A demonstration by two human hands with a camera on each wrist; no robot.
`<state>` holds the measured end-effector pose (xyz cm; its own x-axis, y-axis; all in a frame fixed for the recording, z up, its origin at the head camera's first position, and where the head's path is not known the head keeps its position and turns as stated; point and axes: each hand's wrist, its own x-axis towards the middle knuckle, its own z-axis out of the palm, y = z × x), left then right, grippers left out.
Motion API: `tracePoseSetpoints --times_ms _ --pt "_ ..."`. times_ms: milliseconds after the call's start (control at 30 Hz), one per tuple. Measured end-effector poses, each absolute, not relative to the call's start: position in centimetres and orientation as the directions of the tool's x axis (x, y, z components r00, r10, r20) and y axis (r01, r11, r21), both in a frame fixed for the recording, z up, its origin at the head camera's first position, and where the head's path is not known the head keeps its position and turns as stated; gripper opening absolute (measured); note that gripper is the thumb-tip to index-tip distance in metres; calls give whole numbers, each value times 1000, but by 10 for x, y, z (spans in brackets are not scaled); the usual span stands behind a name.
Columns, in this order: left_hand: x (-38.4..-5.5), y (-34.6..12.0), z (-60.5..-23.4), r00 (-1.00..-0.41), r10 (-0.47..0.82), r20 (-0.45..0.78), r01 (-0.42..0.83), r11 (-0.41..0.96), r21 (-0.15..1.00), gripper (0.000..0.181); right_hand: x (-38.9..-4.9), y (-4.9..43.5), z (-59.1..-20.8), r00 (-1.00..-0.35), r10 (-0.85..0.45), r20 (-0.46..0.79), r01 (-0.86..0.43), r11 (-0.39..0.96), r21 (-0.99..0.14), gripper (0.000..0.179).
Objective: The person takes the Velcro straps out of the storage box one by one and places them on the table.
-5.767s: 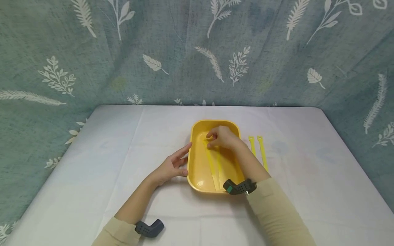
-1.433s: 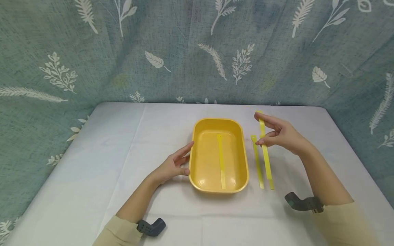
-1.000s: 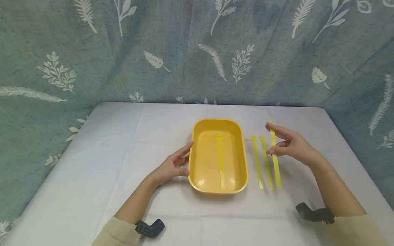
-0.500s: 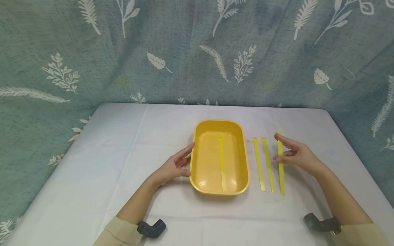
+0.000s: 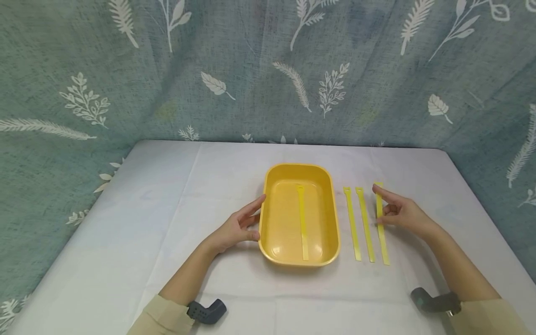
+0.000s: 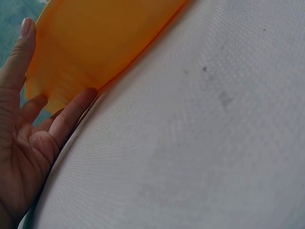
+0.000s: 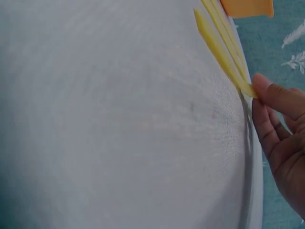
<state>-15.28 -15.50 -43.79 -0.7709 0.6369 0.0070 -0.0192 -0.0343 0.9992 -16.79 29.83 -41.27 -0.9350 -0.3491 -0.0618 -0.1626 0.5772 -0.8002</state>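
A yellow-orange plastic tray (image 5: 278, 223) stands upright on the table, with one flat yellow cable tie (image 5: 303, 223) lying lengthwise inside it. My left hand (image 5: 232, 229) rests against the tray's left side, thumb and fingers spread and touching its wall. To the right of the tray, two more cable ties lie side by side, a left one (image 5: 352, 223) and a middle one (image 5: 366, 225), their slotted heads at the far end. My right hand (image 5: 404, 215) pinches a third cable tie (image 5: 382, 242) beside them; its fingers partly hide this strap. In the right wrist view, thumb and fingertips grip that cable tie (image 7: 217, 50) near one end.
A white cloth (image 5: 109, 260) covers the table. Behind its far edge hangs a green-blue curtain (image 5: 243, 111) with a white leaf print. Each wrist wears a dark camera, one at the left (image 5: 207, 311) and one at the right (image 5: 435, 301).
My right hand was inside the tray, where two cable ties lay. It has carried one out to the right and lowered it beside the two on the table. The left hand stays put.
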Motion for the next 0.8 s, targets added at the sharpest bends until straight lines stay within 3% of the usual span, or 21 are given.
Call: tracePoseSetpoints --times_ms 200,467,800 --pt "-152 -154 -439 -774 633 -3 -24 -24 999 102 -168 298 -415 -939 -339 -54 -182 623 -761 89" --pt "-152 -155 -439 -775 632 4 -23 -34 999 104 -168 296 -419 -968 -247 -39 -173 774 -609 86" --pt "-152 -155 -438 -774 633 0 -16 -20 1000 106 -173 302 -423 -970 -233 -72 -138 768 -625 87"
